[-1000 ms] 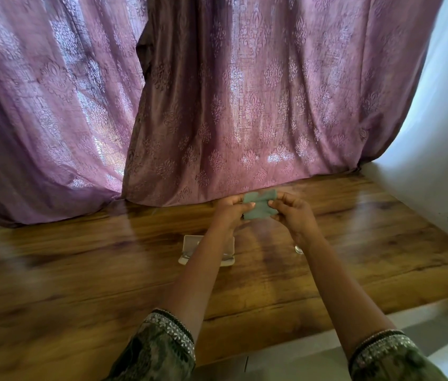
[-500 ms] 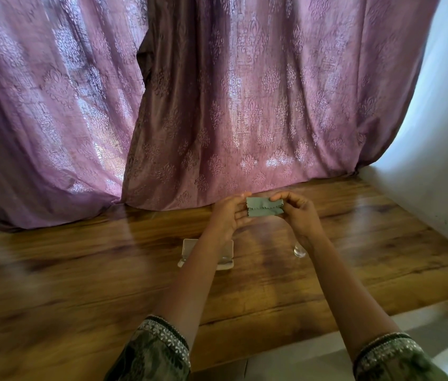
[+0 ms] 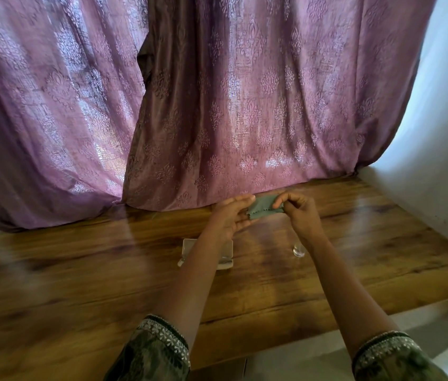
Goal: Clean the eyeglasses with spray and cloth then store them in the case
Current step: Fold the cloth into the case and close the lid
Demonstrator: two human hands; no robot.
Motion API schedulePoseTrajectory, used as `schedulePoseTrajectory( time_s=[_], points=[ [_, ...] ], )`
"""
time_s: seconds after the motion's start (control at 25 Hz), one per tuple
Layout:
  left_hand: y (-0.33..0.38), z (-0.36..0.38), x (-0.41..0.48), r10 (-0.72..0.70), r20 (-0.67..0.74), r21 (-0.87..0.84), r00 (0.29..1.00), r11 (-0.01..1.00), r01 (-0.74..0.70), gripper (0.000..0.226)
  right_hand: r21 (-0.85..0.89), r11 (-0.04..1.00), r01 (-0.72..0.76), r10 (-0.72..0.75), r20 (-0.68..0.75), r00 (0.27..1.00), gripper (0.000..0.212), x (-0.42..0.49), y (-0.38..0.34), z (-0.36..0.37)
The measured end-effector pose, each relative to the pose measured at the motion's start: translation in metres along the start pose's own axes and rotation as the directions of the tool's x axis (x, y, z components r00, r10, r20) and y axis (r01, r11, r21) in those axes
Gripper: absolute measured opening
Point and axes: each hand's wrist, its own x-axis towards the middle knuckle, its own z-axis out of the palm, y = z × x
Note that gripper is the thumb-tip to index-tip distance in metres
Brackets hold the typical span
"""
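Observation:
A small grey-green cloth (image 3: pixel 264 207) with zigzag edges is folded and held above the far part of the wooden table (image 3: pixel 107 270). My left hand (image 3: pixel 231 215) supports its left end with thumb on top and fingers beneath. My right hand (image 3: pixel 297 210) pinches its right end between thumb and fingertips. An open pale eyeglass case (image 3: pixel 225 254) lies on the table below my left forearm, which covers its middle. A small clear spray bottle (image 3: pixel 299 250) stands beside my right wrist. I cannot make out the eyeglasses.
Purple patterned curtains (image 3: pixel 217 105) hang along the table's far edge, their hems resting on the wood. A white wall (image 3: pixel 443 133) borders the right side. The table's near edge runs diagonally at lower right.
The cloth has gone from a taller shape to a narrower folded strip. Both hands stay at the same spot above the table.

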Motion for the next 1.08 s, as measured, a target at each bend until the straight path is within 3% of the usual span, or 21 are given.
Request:
schedulePoseTrajectory(
  time_s=[0.16, 0.32, 0.36, 0.44, 0.56, 0.64, 0.72, 0.8, 0.88, 0.96, 1.08],
  points=[
    [0.000, 0.000, -0.003, 0.115, -0.033, 0.037, 0.993, 0.993, -0.113, 0.033, 0.016, 1.000, -0.026, 0.025, 0.034, 0.999, 0.059, -0.001, -0.004, 0.000],
    [0.001, 0.003, -0.003, 0.352, -0.037, 0.193, 0.935, 0.921, -0.338, 0.040, 0.237, 0.913, -0.333, 0.327, 0.067, 0.943, 0.015, -0.002, -0.007, 0.003],
    [0.001, 0.003, -0.002, 0.392, -0.027, 0.236, 0.919, 0.896, -0.376, 0.040, 0.245, 0.888, -0.390, 0.377, 0.099, 0.921, 0.013, -0.003, -0.007, 0.003],
    [0.000, 0.002, 0.001, 0.449, -0.011, 0.321, 0.894, 0.848, -0.422, 0.038, 0.190, 0.895, -0.403, 0.384, 0.131, 0.914, 0.009, -0.004, -0.008, 0.003],
    [-0.002, -0.002, 0.005, 0.459, 0.010, 0.358, 0.888, 0.828, -0.432, 0.033, 0.159, 0.928, -0.338, 0.336, 0.038, 0.941, 0.010, -0.003, -0.013, 0.004],
    [-0.003, -0.004, 0.007, 0.388, -0.047, 0.301, 0.920, 0.884, -0.358, 0.022, 0.143, 0.950, -0.278, 0.282, -0.007, 0.959, 0.014, 0.001, -0.016, 0.003],
    [-0.001, -0.003, 0.005, 0.185, -0.150, 0.203, 0.971, 0.967, -0.153, 0.009, 0.085, 0.973, -0.213, 0.215, -0.022, 0.976, 0.016, 0.004, -0.017, 0.003],
    [0.000, -0.003, -0.002, -0.057, -0.123, 0.139, 0.991, 0.987, 0.074, 0.041, 0.001, 0.993, -0.114, 0.114, -0.017, 0.993, 0.016, 0.005, -0.016, 0.004],
    [0.001, -0.003, -0.007, -0.191, 0.008, 0.079, 0.982, 0.979, 0.190, 0.065, -0.103, 0.995, 0.019, -0.017, 0.021, 1.000, 0.015, 0.005, -0.014, 0.003],
    [0.004, -0.002, -0.009, -0.233, 0.089, -0.015, 0.968, 0.972, 0.236, 0.071, -0.178, 0.978, 0.105, -0.090, 0.089, 0.992, 0.019, 0.004, -0.011, 0.002],
    [0.009, -0.001, -0.007, -0.199, 0.056, -0.098, 0.978, 0.974, 0.204, 0.041, -0.234, 0.960, 0.156, -0.119, 0.164, 0.979, 0.023, 0.001, -0.009, 0.001]
  ],
)
